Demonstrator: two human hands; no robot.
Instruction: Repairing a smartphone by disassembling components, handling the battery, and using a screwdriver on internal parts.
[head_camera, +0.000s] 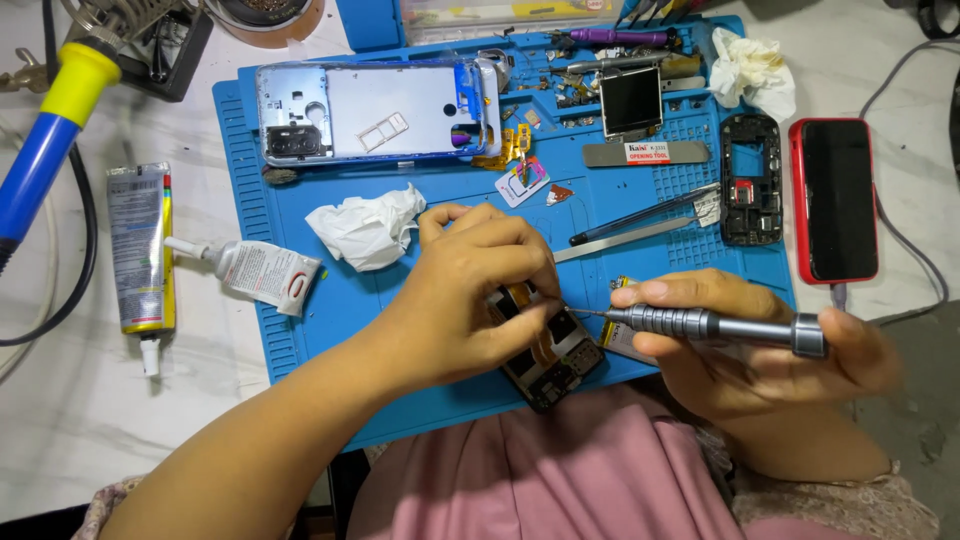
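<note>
Mid-disassembly: opened phone on near edge of blue mat, pinned under curled left hand; right hand wrapped around precision screwdriver, tip on board. Back cover already off, far left.

Both forearms are bare. Left hand and right hand: no rings, gloves or watch visible. Pink garment covers the lap. Patterned fabric, possibly floral, shows at both elbows.
</note>
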